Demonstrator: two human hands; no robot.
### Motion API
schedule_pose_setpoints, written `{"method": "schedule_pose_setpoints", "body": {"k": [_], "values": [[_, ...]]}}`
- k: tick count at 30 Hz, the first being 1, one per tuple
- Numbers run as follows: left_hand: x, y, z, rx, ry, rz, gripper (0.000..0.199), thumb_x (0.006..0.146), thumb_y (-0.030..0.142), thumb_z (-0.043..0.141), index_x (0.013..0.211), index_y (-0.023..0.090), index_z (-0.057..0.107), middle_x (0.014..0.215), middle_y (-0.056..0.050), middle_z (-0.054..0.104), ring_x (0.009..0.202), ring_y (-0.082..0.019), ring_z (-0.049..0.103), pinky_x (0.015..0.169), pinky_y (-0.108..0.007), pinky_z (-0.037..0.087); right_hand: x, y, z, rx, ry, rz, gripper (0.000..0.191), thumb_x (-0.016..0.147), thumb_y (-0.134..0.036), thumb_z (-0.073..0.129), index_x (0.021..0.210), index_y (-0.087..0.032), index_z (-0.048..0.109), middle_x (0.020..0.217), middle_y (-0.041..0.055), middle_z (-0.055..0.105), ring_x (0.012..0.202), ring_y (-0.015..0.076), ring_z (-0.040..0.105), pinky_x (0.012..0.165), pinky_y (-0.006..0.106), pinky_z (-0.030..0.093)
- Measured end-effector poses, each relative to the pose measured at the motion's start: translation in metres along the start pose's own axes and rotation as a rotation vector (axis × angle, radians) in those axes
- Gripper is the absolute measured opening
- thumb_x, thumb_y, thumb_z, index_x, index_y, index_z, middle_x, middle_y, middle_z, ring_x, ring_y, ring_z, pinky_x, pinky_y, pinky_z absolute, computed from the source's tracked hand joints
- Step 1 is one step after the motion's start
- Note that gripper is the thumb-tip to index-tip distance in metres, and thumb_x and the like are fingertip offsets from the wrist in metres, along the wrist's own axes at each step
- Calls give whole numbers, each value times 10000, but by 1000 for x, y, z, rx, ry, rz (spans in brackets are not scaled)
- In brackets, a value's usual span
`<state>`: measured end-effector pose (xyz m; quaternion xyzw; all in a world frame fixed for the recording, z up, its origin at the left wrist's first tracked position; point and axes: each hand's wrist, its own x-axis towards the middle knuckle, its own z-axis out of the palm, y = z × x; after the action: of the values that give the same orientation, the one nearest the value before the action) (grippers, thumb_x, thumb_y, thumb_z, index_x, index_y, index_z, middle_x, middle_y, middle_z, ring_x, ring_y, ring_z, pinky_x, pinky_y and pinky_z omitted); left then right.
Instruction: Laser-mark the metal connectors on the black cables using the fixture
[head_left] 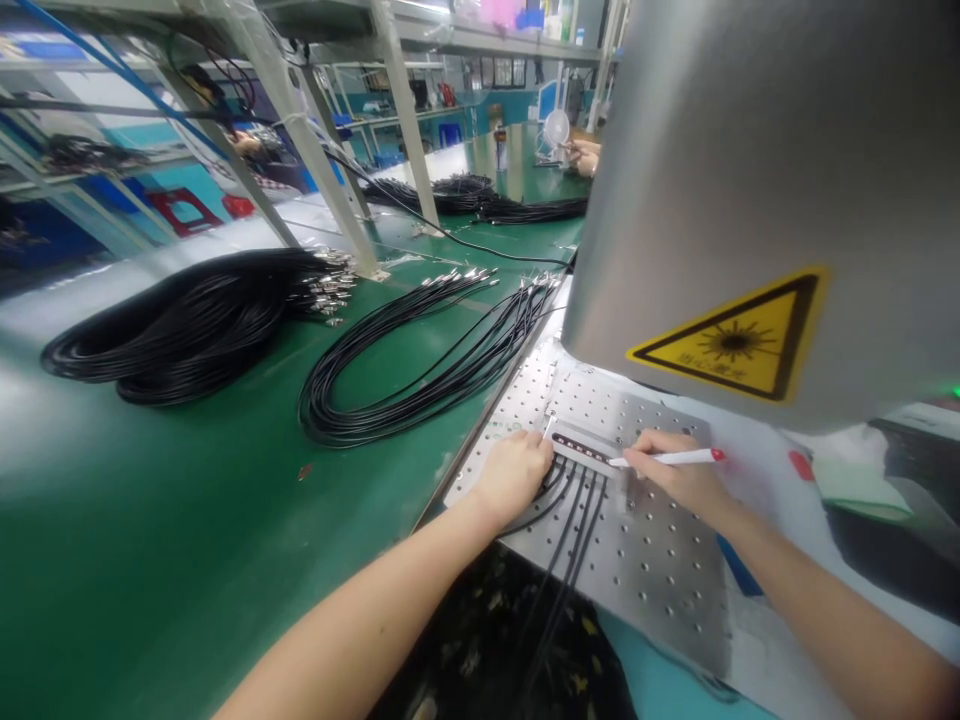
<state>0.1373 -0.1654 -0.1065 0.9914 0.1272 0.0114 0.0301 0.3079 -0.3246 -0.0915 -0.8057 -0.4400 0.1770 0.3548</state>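
Observation:
A slotted metal fixture lies on a perforated metal plate, with small connector ends in its dark slot. Several black cables run from its near side down over the plate's front edge. My left hand is closed at the fixture's left end, and a thin silvery piece sticks up from its fingertips. In my right hand, a white pen with a red end is pinched, its tip at the fixture's right end.
A large grey metal housing with a yellow warning triangle hangs over the plate's far right. Coils of black cable lie on the green table. Shelf posts rise behind them. Another person's hand is near a small fan.

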Motion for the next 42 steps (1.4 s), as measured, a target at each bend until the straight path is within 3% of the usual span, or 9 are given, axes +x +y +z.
{"method": "schedule_pose_setpoints", "body": {"k": [7,10,14,17,20,23,29,36,42], "values": [[-1,2,-1,8,10,-4,167,883,131,388,834,143,547,835,-73,584,783,-200,533,652,-301,435,-6,-6,-6,-17,19,26,252,747,-345,512,534,-210,506,534,-27,553,525,131,506,505,248,360],[-1,3,-2,6,12,-17,148,876,131,400,853,147,546,837,-72,578,787,-198,525,644,-301,422,-16,0,-18,-62,152,35,191,782,-388,511,702,-232,586,667,-11,622,616,160,564,561,264,400],[1,1,-6,56,124,-35,92,857,168,453,887,157,540,907,-76,558,858,-220,491,695,-333,403,-41,46,-43,-366,389,-33,219,801,-430,500,893,-250,582,885,43,647,799,231,598,656,318,420],[1,-1,-11,98,230,-65,143,807,264,563,912,169,543,984,-82,530,929,-256,447,730,-371,379,-60,91,-60,-671,313,-136,240,819,-315,410,952,-240,596,899,108,633,826,281,584,639,366,403],[1,-2,-13,98,266,-82,239,750,323,642,910,173,549,999,-84,514,938,-264,423,731,-378,360,-71,107,-63,-781,291,-171,315,792,-224,352,974,-242,608,890,129,611,812,311,569,666,419,397],[0,-3,-13,90,273,-86,262,728,332,669,902,175,552,1003,-83,509,944,-263,413,735,-374,348,-71,84,-43,-695,372,-175,298,825,-261,348,1019,-255,574,957,108,581,903,325,544,768,465,388],[1,-3,-14,67,252,-85,247,729,317,666,895,171,556,1012,-88,507,961,-264,407,748,-379,341,-46,10,22,-453,191,-242,176,778,-359,557,845,-227,461,889,44,521,871,227,509,753,365,412],[-1,1,-19,78,227,-79,149,771,248,611,888,177,553,997,-75,512,962,-249,421,756,-372,356,-29,8,31,-511,191,-261,167,758,-266,560,714,-222,405,836,30,482,842,221,463,772,388,366],[-11,11,-32,108,294,-58,127,797,158,519,917,172,557,995,-67,536,982,-262,463,790,-375,388,-37,-2,42,-434,268,-150,107,721,-222,545,711,-221,438,864,51,499,883,248,469,809,424,378]]}}
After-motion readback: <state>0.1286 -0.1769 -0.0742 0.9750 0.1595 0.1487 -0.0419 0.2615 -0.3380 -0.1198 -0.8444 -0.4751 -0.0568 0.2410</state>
